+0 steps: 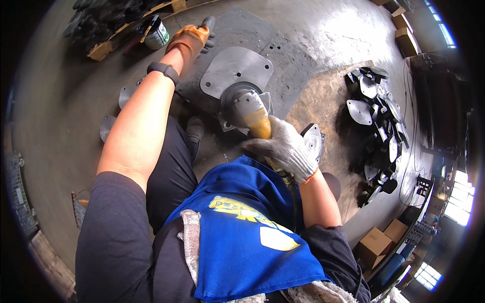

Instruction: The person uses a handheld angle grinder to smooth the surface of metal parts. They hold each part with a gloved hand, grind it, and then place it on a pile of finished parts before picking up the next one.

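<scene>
My right hand [284, 147], in a grey knit glove, grips the yellow body of an angle grinder [249, 108] whose grey head rests on a flat steel plate [236, 65] with rounded corners and small holes. My left hand [191, 38], in an orange glove with dark fingers, reaches far forward with its fingers spread flat on the dark floor sheet [283, 55] beyond the plate, holding nothing. A dark band sits on that wrist. A second metal part [313, 140] lies just right of my right hand.
A heap of similar metal plates [376, 111] lies to the right. A paint can [155, 33] and a wooden pallet [108, 48] with dark parts stand at the far left. Cardboard boxes [376, 242] sit at lower right. My shoe [194, 129] is by the plate.
</scene>
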A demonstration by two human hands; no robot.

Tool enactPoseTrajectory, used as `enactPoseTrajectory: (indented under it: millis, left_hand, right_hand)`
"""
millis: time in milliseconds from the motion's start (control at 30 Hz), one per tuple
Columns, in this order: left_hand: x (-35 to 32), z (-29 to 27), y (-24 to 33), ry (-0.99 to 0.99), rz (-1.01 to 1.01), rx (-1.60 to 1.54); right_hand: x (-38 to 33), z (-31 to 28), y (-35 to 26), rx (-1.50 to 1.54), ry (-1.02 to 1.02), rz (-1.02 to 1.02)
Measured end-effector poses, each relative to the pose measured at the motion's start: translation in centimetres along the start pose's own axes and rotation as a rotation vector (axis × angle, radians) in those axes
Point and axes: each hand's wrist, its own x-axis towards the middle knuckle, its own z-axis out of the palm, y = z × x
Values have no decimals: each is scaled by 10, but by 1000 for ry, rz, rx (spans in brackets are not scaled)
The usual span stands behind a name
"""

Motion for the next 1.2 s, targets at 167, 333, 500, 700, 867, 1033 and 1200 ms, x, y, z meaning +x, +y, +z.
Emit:
enactPoseTrajectory:
  millis: [167, 333, 500, 700, 867, 1033, 1200]
  left_hand:
    - [-10, 7, 13, 183, -21, 294]
    - [-16, 2, 21, 190, 29, 371]
    - [-15, 1, 23, 111, -98, 98]
    - [-25, -10, 30, 29, 37, 132]
    - [-1, 11, 18, 190, -110, 207]
    - [16, 20, 11, 255, -99, 261]
    - [1, 18, 20, 215, -51, 256]
  right_hand:
    - [-2, 2, -1, 55, -16, -6]
    - [-5, 2, -9, 105, -65, 65]
    - [-13, 5, 30, 241, 26, 72]
    - [-15, -2, 39, 425, 78, 87]
    - [-6, 0, 32, 319, 39, 117]
    - [-3, 10, 29, 105, 66, -7]
    - [-8, -3, 33, 396, 16, 199]
